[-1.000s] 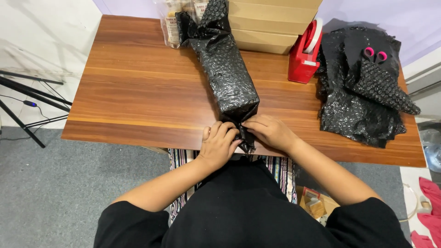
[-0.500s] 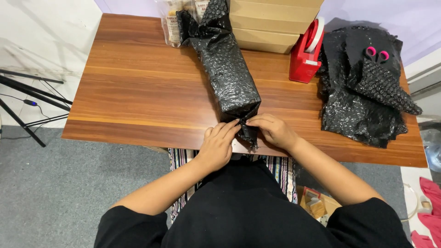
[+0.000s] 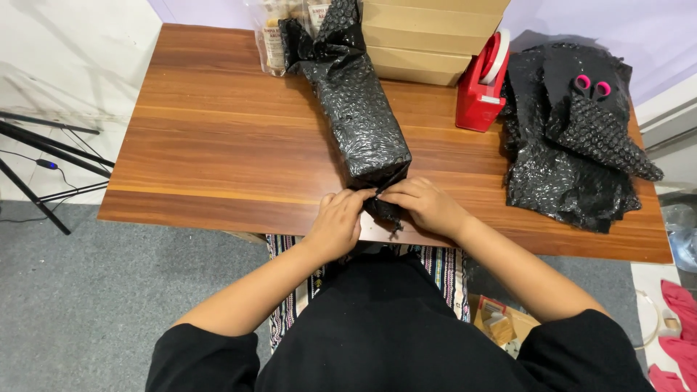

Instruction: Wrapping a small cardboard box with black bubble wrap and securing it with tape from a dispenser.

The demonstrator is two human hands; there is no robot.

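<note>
Little has shifted since the earlier frames: both hands stay bunched at the near end of the black bubble-wrapped bundle [image 3: 359, 116], only nudged slightly toward the table edge. From the left, I see tripod legs [image 3: 40, 156] on the grey floor, then the wooden table [image 3: 210, 138]. On it the bundle lies lengthwise, its far end by the clear packet [image 3: 272, 40] and the cardboard boxes [image 3: 428, 36], its near end at the front edge. My left hand [image 3: 337, 225] is curled tight on the loose wrap [image 3: 382, 210] there, and my right hand [image 3: 428, 207] pinches the same flap from the other side, fingers closed on it. Further right stand the red tape dispenser [image 3: 481, 83] and a heap of black bubble wrap [image 3: 573, 152] with pink-handled scissors [image 3: 592, 83] on top. I judge the risk is the fold springing open if either pinch slackens, since the tape sits well apart from both hands.
</note>
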